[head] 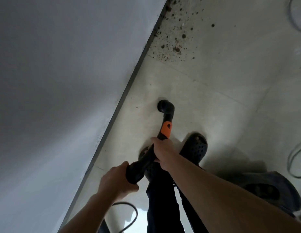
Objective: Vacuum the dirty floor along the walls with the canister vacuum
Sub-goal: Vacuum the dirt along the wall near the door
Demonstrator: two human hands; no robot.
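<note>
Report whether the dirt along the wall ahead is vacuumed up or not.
Not vacuumed up. Dark crumbs lie scattered on the floor by the baseboard, beyond the vacuum nozzle, which sits over a cleaner tile.

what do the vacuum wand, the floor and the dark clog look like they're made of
Vacuum wand: probably hard plastic, matte black with an orange collar; the elbow at its tip looks moulded.
Floor: likely ceramic or stone-look tile, pale grey with a faint sheen; straight joint lines cross it.
Clog: seemingly soft foam or rubber, dark and matte, with moulded round holes.
</note>
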